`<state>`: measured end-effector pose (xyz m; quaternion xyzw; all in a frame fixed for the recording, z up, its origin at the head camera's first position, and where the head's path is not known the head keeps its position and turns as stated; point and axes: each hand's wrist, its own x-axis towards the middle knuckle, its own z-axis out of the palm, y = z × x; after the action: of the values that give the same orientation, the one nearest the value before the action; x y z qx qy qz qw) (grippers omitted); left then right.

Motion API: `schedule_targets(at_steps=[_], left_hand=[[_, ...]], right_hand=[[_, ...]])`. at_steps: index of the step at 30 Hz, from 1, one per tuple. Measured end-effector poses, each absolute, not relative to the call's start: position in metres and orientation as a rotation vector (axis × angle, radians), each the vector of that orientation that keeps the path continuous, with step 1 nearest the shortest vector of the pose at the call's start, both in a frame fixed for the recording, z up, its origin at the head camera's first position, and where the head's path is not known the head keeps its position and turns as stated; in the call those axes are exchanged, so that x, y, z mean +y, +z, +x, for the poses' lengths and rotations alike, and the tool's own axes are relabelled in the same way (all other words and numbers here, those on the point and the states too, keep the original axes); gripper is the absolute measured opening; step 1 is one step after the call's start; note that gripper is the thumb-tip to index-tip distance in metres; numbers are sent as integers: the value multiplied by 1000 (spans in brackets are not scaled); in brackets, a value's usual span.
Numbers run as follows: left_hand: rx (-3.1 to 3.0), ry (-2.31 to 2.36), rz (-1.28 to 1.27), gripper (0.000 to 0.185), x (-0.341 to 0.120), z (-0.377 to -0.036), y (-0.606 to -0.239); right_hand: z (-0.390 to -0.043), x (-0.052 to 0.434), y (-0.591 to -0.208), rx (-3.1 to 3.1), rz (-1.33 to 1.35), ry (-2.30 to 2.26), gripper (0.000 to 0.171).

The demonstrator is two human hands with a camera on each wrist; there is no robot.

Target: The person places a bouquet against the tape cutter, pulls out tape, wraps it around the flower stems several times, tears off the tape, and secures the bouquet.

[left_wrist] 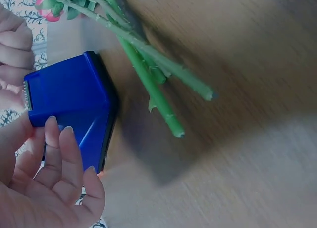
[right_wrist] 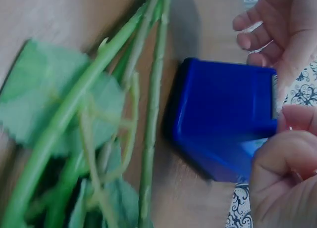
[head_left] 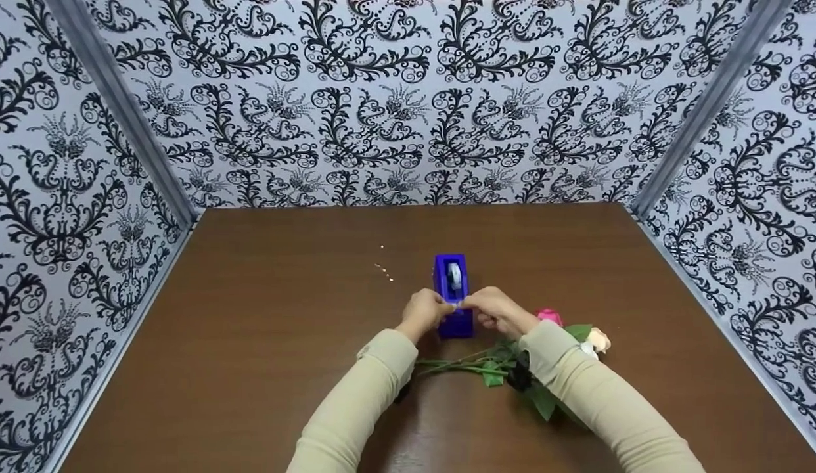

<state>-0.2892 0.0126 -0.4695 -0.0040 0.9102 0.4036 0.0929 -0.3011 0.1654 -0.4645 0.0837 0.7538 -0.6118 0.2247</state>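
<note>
A blue tape dispenser (head_left: 456,327) stands on the brown table with a roll of clear tape (head_left: 454,276) in it. Both hands meet over its toothed cutting edge (left_wrist: 27,95). My left hand (head_left: 424,311) pinches the tape end between thumb and index finger, its other fingers loosely bent beside the dispenser's front. From the other side my right hand (head_left: 493,307) pinches the tape too, the rest of its fingers curled in. A pale glint of tape shows between the fingertips in the head view. Cut flower stems (left_wrist: 153,84) lie close in front of the dispenser.
The flowers lie partly under the right forearm: a pink rose (head_left: 549,318), a cream rose (head_left: 598,339) and green leaves (head_left: 543,401). Small pale specks (head_left: 384,269) dot the table left of the dispenser. Patterned black-and-white walls (head_left: 395,105) enclose the table's back and sides.
</note>
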Motion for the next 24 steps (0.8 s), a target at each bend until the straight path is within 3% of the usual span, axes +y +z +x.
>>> schedule_targets(at_steps=[3,11,18,24], left_hand=[[2725,1141,-9,20,14,-288,-467],[2698,1109,104,24,21,-285,-468],[2688,1134,94,27,21,-281,-478],[2626,1214,79,24,17,-280,-481]], right_hand=[[-303,164,-456,1923,198,-1831,29],[-293,167,-448,1627,215,-1949,21],[-270,174,-459,1537,192,-1966,31],[-234,171,-470,1667,109,-1881,28]])
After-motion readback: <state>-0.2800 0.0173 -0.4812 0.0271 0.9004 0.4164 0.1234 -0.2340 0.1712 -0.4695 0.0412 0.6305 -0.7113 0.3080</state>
